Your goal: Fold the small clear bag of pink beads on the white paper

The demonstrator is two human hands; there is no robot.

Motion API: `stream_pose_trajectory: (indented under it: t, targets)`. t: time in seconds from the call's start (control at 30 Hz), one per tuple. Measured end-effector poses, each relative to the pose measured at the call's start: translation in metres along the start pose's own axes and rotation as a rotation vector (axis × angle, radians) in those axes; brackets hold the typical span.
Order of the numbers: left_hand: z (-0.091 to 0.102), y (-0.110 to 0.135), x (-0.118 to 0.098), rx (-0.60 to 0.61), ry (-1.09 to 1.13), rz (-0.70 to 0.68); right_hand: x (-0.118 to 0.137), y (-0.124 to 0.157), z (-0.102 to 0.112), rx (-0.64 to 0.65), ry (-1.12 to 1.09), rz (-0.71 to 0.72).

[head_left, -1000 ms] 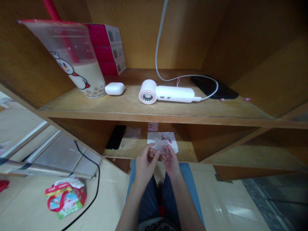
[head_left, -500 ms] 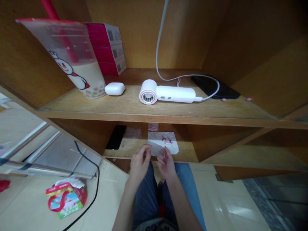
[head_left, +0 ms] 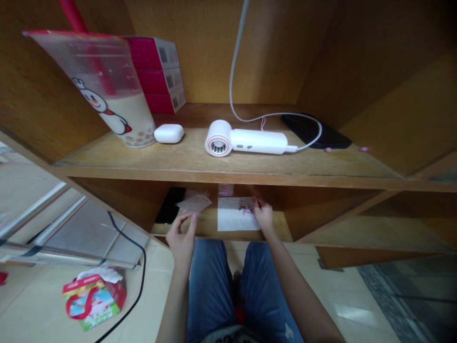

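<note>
My left hand (head_left: 182,236) pinches a small clear plastic bag (head_left: 194,204) and holds it up over the left part of the lower shelf (head_left: 282,227). My right hand (head_left: 263,215) rests its curled fingers on a white paper sheet (head_left: 232,218) that lies flat on that shelf, right beside a small cluster of pink bits (head_left: 245,207). Whether those fingers hold any of the bits I cannot make out. Another small packet of pink pieces (head_left: 225,190) lies further back in shadow.
A black phone (head_left: 167,209) lies on the lower shelf at left. The upper shelf carries a bubble tea cup (head_left: 117,105), white earbud case (head_left: 169,134), white hair dryer (head_left: 246,141) with cable, dark tablet (head_left: 316,131) and magenta boxes (head_left: 160,71). A colourful bag (head_left: 93,302) and black cable lie on the floor.
My hands, held together over the paper before, have parted. The left hand carried the clear bag off to the left; the right hand moved forward onto the paper by the pink bits.
</note>
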State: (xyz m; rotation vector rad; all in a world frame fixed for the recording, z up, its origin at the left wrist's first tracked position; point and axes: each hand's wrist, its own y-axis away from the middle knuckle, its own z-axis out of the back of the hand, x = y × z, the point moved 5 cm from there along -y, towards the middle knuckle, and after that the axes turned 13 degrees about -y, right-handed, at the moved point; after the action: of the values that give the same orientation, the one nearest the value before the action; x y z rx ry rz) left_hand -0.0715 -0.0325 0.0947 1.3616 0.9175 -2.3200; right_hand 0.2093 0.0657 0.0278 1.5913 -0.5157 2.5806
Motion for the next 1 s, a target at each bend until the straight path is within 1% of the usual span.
stream_pose_trajectory:
  t: [0.1,0.2,0.27,0.37,0.43,0.5,0.63,0.7,0.77,0.8,0.87,0.97,1.0]
  targets:
    - [0.0,-0.015,0.021,-0.134,0.123,0.124,-0.006,-0.009,-0.006,0.084,0.238,-0.012]
    - [-0.007,-0.035,0.04,-0.189,0.22,0.189,-0.008,-0.006,-0.014,0.143,0.394,0.004]
    - [-0.015,-0.05,0.05,-0.174,0.263,0.218,-0.008,-0.003,-0.016,0.153,0.465,0.013]
    - [-0.03,-0.066,0.062,-0.108,0.361,0.291,-0.007,-0.001,-0.017,0.173,0.529,0.011]
    - [-0.041,-0.072,0.066,-0.062,0.406,0.337,-0.006,0.0,-0.018,0.197,0.549,0.011]
    - [-0.051,-0.075,0.069,0.0,0.401,0.362,-0.005,-0.001,-0.019,0.212,0.567,0.004]
    - [-0.069,-0.076,0.074,0.134,0.265,0.329,-0.004,-0.001,-0.022,0.231,0.617,0.014]
    - [-0.072,-0.077,0.077,0.147,0.206,0.307,-0.003,-0.001,-0.024,0.25,0.642,0.025]
    - [-0.07,-0.078,0.08,0.135,0.157,0.294,-0.003,-0.001,-0.025,0.269,0.661,0.033]
    - [-0.068,-0.079,0.08,0.136,0.096,0.273,-0.003,0.0,-0.026,0.278,0.668,0.034]
    - [-0.062,-0.079,0.076,0.14,-0.123,0.178,-0.003,0.0,-0.027,0.291,0.677,0.03]
    - [-0.053,-0.077,0.062,0.112,-0.576,-0.036,-0.002,0.001,-0.027,0.303,0.682,0.026]
    - [-0.05,-0.075,0.058,0.095,-0.687,-0.082,-0.001,0.001,-0.028,0.307,0.684,0.023]
